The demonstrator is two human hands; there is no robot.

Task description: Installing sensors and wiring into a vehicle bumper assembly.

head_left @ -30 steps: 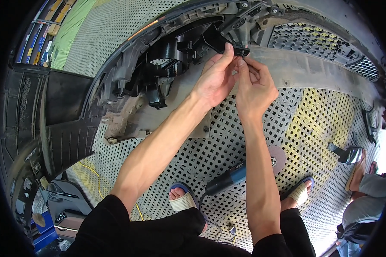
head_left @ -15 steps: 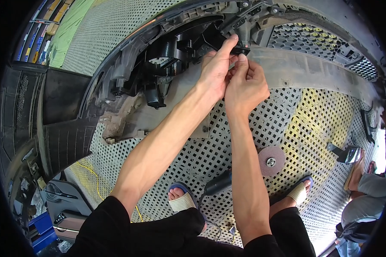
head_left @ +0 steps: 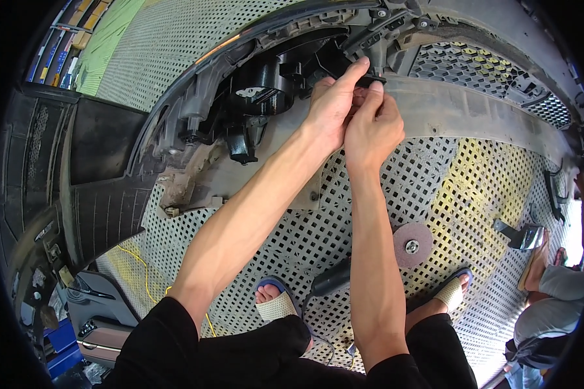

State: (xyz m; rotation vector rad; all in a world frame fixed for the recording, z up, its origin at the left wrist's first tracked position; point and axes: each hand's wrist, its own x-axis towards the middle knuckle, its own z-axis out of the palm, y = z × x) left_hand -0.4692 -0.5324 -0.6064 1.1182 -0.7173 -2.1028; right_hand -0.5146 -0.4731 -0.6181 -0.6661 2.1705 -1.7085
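The inner side of a car bumper [head_left: 409, 107], grey and dusty, arches across the top of the view. Fixed in it is a glossy black plastic lamp bracket [head_left: 261, 87] with a round ring and several tabs. My left hand [head_left: 328, 111] grips the bracket's right end, thumb stretched up along it and fingers curled behind. Close against it, my right hand [head_left: 374, 126] pinches the same end between thumb and fingers. Both hands hide most of what they hold, so I cannot see whether a small clip or screw is there.
An angle grinder [head_left: 331, 277] with a sanding disc [head_left: 413, 246] lies on the perforated mat beneath my right forearm. A yellow cord [head_left: 139, 260] runs at left near a car door panel [head_left: 100, 305]. A bumper grille [head_left: 467, 68] is at upper right; another person's leg [head_left: 551, 311] is at lower right.
The bumper and bracket sit slightly further right and lower in the picture. Both hands keep their hold at the same end, with the right fingers slightly shifted.
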